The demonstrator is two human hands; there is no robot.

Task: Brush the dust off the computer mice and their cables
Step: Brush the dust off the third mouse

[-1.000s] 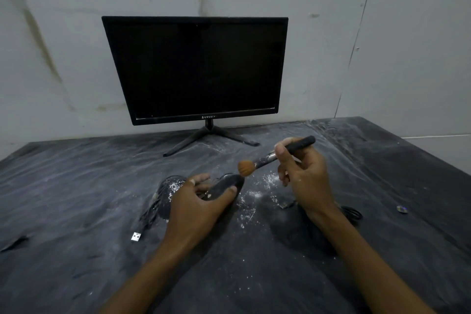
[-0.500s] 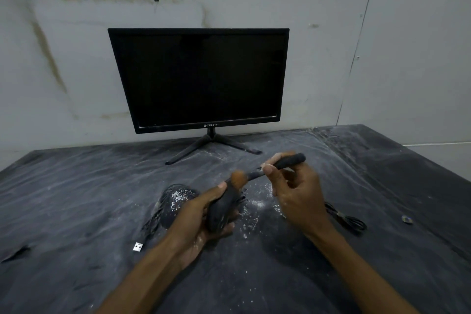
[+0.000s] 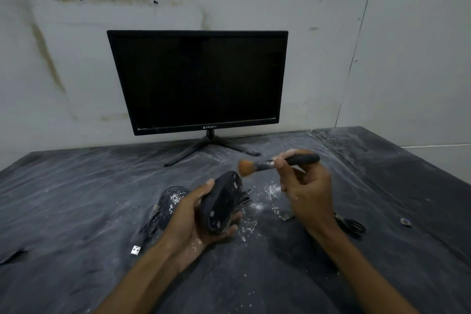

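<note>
- While left hand (image 3: 193,222) grips upturned black mouse (image 3: 221,201), fingers curled round it, cable bunched beneath.
- Right hand (image 3: 305,191) pinches makeup brush (image 3: 277,163); bristles just above mouse's far end.

The left hand (image 3: 193,222) now tilts the mouse (image 3: 221,201) underside-up, and the brush (image 3: 275,164) sits lifted clear above its front end.

- one view only, from the person's head, wide-angle
- faces forward and down over the table (image 3: 76,199) toward the monitor (image 3: 198,79) and wall
- close above both hands
</note>
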